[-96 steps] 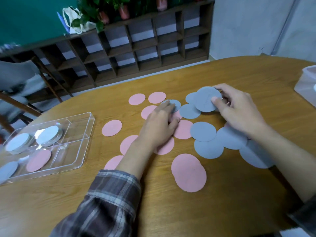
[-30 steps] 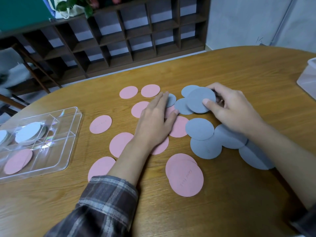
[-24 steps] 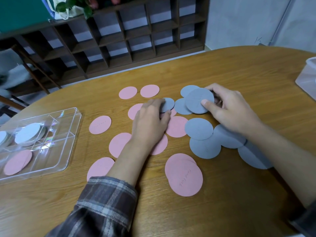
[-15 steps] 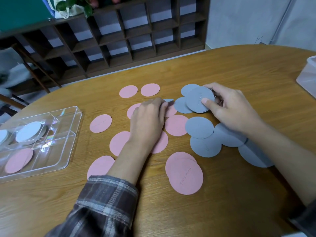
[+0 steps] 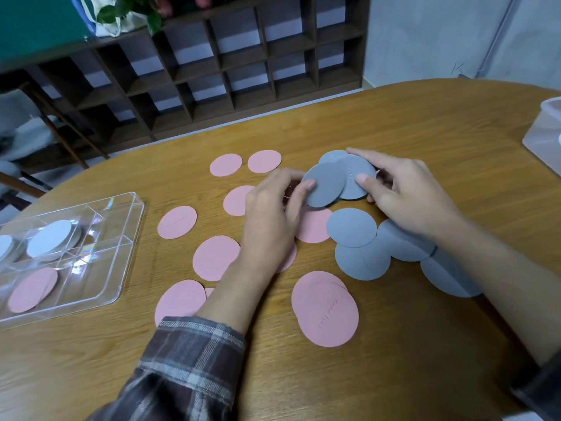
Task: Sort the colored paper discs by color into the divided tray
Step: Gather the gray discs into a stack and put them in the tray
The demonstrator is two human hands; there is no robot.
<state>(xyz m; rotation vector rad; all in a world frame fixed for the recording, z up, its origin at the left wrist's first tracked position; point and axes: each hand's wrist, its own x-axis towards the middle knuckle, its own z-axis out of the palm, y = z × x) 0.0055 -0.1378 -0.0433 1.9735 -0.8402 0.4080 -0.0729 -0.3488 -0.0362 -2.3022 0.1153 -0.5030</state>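
Note:
Several pink discs [image 5: 215, 258] and grey discs [image 5: 362, 261] lie spread over the wooden table [image 5: 394, 123]. My left hand [image 5: 271, 214] pinches a small grey disc [image 5: 323, 189], lifted and tilted, between thumb and fingers. My right hand [image 5: 406, 192] grips a stack of grey discs [image 5: 358, 174] just to the right, and the small disc overlaps it. The clear divided tray [image 5: 127, 247] sits at the left with white discs [image 5: 50, 238] in a far compartment and pink discs [image 5: 32, 290] in a near one.
A translucent plastic box [image 5: 543, 132] stands at the table's right edge. Behind the table runs a dark wooden cubby shelf [image 5: 212, 71] with plants on top. A chair frame [image 5: 60, 132] shows at the far left.
My left hand has picked the small grey disc off the table and brought it right, up against the grey stack in my right hand. The right hand has barely moved.

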